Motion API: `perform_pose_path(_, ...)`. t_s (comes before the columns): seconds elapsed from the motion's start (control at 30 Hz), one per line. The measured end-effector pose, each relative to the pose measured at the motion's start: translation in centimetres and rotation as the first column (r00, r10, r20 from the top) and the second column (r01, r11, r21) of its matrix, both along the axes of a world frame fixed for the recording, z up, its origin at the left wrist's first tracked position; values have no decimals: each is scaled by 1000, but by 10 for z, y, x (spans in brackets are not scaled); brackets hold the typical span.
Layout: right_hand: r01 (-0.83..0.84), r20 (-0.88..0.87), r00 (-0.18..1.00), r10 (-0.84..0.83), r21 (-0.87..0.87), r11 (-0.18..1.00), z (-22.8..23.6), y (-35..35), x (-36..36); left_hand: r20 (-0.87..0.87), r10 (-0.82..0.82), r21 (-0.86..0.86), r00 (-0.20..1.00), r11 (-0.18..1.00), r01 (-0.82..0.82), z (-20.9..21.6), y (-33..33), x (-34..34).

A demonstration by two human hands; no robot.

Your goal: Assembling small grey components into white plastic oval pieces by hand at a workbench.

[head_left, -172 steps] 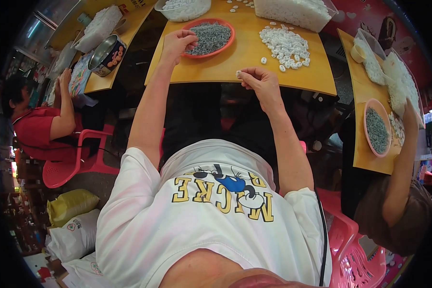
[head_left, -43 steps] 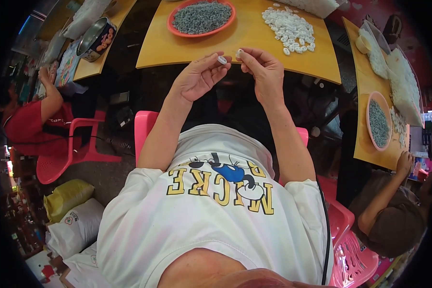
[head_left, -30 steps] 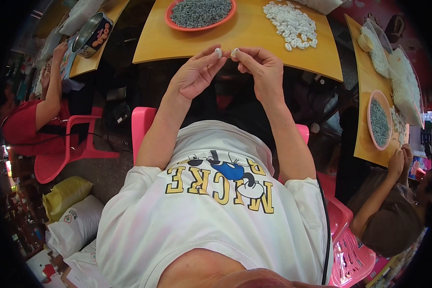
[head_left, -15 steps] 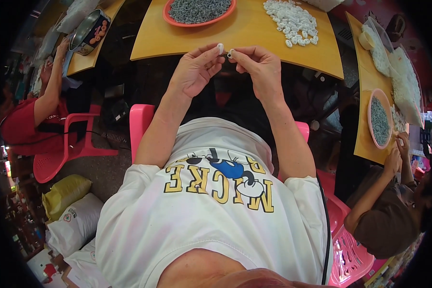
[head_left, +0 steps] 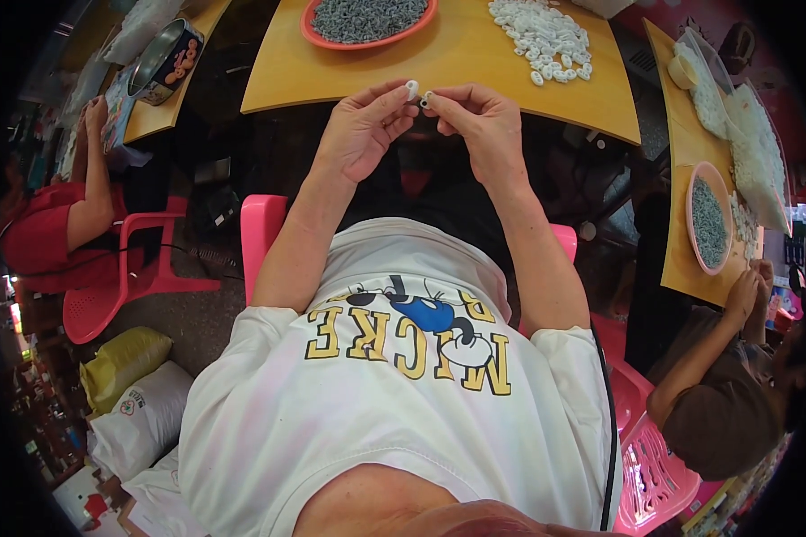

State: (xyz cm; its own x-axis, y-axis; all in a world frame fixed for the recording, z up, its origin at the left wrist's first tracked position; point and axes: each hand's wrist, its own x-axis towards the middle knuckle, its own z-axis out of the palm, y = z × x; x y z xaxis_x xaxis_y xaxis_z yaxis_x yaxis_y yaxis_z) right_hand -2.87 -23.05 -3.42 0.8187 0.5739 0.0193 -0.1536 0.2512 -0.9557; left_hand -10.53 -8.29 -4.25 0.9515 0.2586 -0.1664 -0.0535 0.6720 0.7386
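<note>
My left hand [head_left: 369, 127] pinches a small white oval plastic piece [head_left: 412, 89] between thumb and forefinger. Close against it, my right hand [head_left: 482, 125] grips a tiny pale piece with a dark centre [head_left: 426, 100], too small to name. Both hands meet just off the near edge of a yellow wooden table [head_left: 331, 79]. Beyond my left hand, a red-orange basin [head_left: 308, 32] holds many small grey parts [head_left: 367, 18]. Past my right hand lies a loose heap of white oval pieces [head_left: 546, 43].
On the left, a person in red [head_left: 63, 228] works by a side table with a round tin [head_left: 166, 63]. To the right, another person [head_left: 721, 403] sits at a table with a pink basin [head_left: 709, 219] and bags of white pieces [head_left: 754, 152]. Sacks [head_left: 141, 416] stand on the floor.
My fingers have turned the white piece slightly, its face showing more now, and both hands stay close together. The co-workers' hands have shifted; the left person's arm is lower, away from the tin.
</note>
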Motion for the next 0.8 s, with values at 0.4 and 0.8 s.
perform_pose_path(0.4, 19, 4, 1000, -19, -12, 1000, -2, 0, 1, 95, 65, 279, 993, 956, -89, 5, -7, -1)
perform_pose_path(0.8, -26, -17, 1000, 27, 17, 1000, -4, 2, 0, 191, 94, 470, 977, 865, -175, 3, -11, -1)
